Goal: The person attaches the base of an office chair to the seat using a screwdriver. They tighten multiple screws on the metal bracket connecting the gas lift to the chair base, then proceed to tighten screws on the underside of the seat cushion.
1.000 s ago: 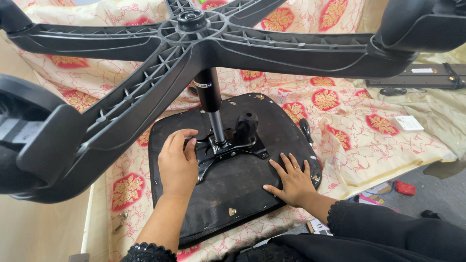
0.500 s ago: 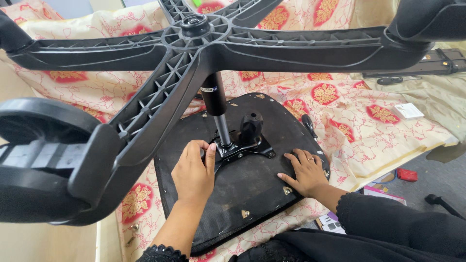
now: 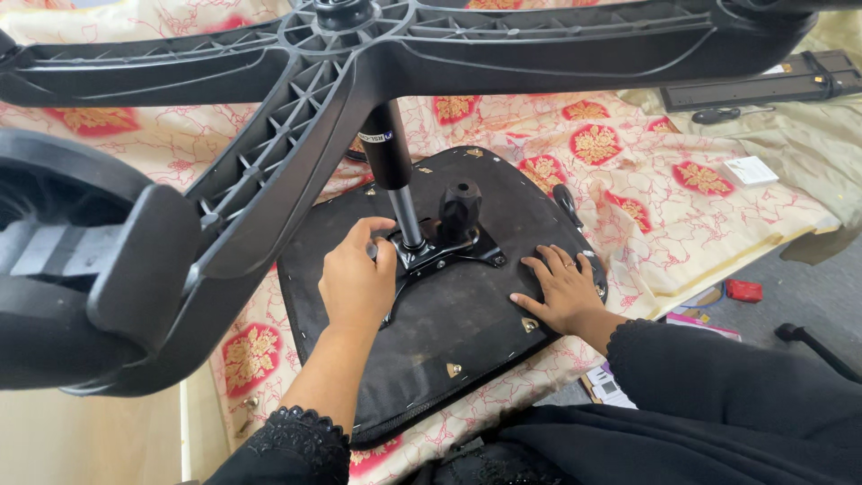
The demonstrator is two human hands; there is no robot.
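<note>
Over everything, close to our eyes, spreads the black five-armed chair base [image 3: 377, 63], its ribbed underside up and one caster [image 3: 81, 260] filling the near left. From its hub the gas column [image 3: 392, 171] runs down into the metal mounting plate [image 3: 431, 256], our landmark, which sits at the middle of the upturned black seat pan [image 3: 449, 314]. The seat lies on a cream cloth with red flowers [image 3: 646, 207].

As we judge it, the assembly is well along: column seated in the plate, base on the column, and the bolts along the plate's right edge look in place. What is left at the plate's left edge we cannot tell, for our left hand [image 3: 357, 286] covers it, fingers curled against the plate beside the column foot; whether they pinch anything is hidden. Our right hand [image 3: 561, 292] lies to the right of the plate, fingers spread flat on the seat near its edge, gripping nothing.

Behind the plate stands a black knob [image 3: 458, 207]. Room is tight overhead and left under the base arms; right of the plate the seat is open up to its edge, beyond which the cloth ends and the floor drops away.
</note>
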